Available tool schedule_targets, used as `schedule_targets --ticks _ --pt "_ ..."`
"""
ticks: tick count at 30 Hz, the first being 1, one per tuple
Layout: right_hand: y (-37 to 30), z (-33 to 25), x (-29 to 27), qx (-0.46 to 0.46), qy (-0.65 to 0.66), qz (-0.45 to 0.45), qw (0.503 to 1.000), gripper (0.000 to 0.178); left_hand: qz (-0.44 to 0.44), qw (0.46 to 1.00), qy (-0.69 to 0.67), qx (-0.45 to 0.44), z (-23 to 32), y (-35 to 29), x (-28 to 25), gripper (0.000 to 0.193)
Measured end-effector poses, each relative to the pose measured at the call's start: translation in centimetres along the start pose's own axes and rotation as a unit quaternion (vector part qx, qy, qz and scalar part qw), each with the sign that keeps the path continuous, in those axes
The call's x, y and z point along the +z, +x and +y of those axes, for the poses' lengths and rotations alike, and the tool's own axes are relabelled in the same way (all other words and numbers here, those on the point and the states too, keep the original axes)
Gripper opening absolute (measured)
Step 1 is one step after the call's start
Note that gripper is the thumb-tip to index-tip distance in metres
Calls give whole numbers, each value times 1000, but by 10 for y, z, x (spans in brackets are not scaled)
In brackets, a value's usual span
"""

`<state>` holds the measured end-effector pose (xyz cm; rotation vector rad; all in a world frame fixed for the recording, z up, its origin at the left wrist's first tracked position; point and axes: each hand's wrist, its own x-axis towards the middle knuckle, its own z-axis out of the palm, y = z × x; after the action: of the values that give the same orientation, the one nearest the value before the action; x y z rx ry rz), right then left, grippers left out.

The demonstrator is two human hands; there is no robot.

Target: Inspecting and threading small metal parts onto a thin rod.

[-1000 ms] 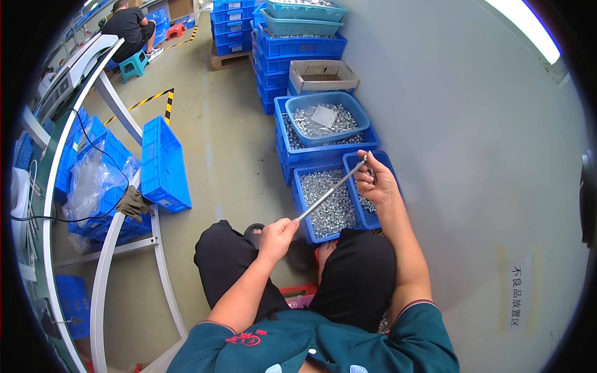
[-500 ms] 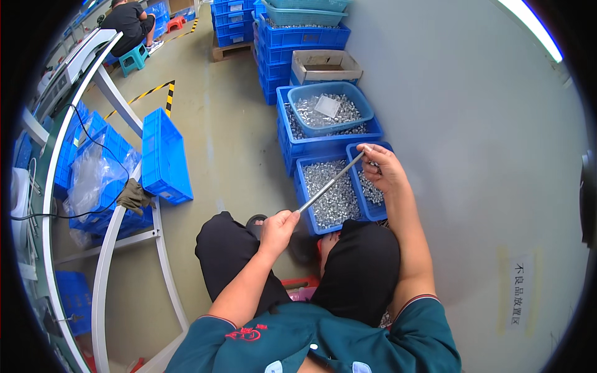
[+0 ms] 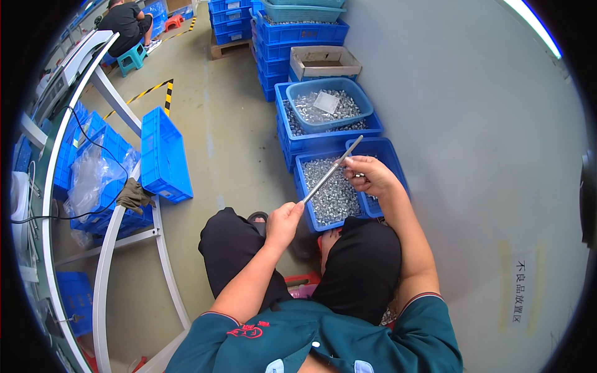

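A thin silvery metal rod slants up and to the right over the bins. My left hand is closed round its lower end. My right hand pinches at the rod below its upper tip; whether a small part sits between these fingers I cannot make out. Beneath the rod is a blue bin full of small silvery metal pieces. Beside it, partly hidden by my right hand and forearm, another blue bin shows a few such pieces.
Beyond stands a blue crate bearing a light-blue tray of metal pieces. Further back are an open carton and stacked blue crates. A white-framed workbench is left, a grey wall right. A person sits far left.
My right hand has moved from the rod's upper tip down along it, leaving the tip exposed. My left hand has risen slightly, still holding the lower end.
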<state>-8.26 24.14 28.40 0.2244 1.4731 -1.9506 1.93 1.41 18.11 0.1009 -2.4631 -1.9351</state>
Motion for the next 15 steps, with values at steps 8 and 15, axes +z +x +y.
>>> schedule_targets --ticks 8,15 --pt "9 6 -28 -61 194 8 979 16 -21 998 -46 -24 -5 0 -8 41" --pt "15 5 -36 -73 289 -30 954 25 -32 999 -26 -21 -2 -6 -14 42"
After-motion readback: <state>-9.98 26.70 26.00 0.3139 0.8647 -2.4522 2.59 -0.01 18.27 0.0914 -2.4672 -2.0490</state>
